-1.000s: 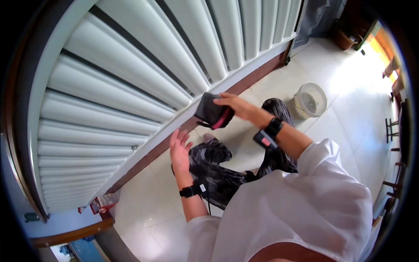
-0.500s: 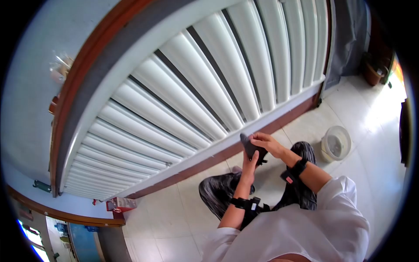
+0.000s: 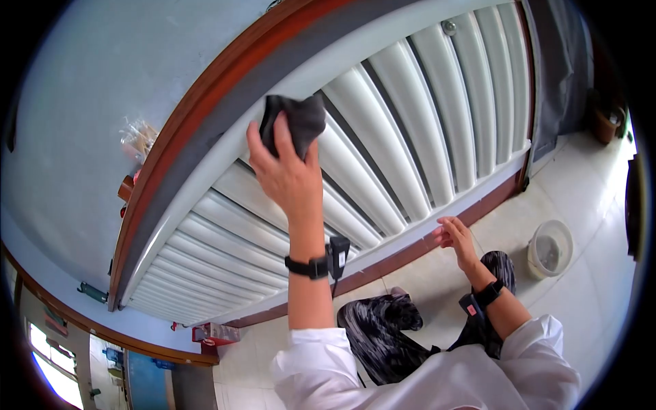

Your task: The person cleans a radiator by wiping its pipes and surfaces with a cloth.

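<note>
My left hand reaches up to the top of the white radiator, its fingers spread over a dark grey cloth. The cloth lies against the upper rail, and part of it folds out past my fingertips. Low down, near the bottom of the radiator, my right hand hangs in the air. It is empty, with the fingers loosely bent and apart.
A translucent bucket stands on the tiled floor at my right. Above the radiator runs a reddish wooden ledge. A red box sits by the wall at lower left, and a plant pot is at far right.
Both hands were together on the cloth low in front of me. My left hand has carried it up to the radiator's top, while the right has let go and moved slightly right.
</note>
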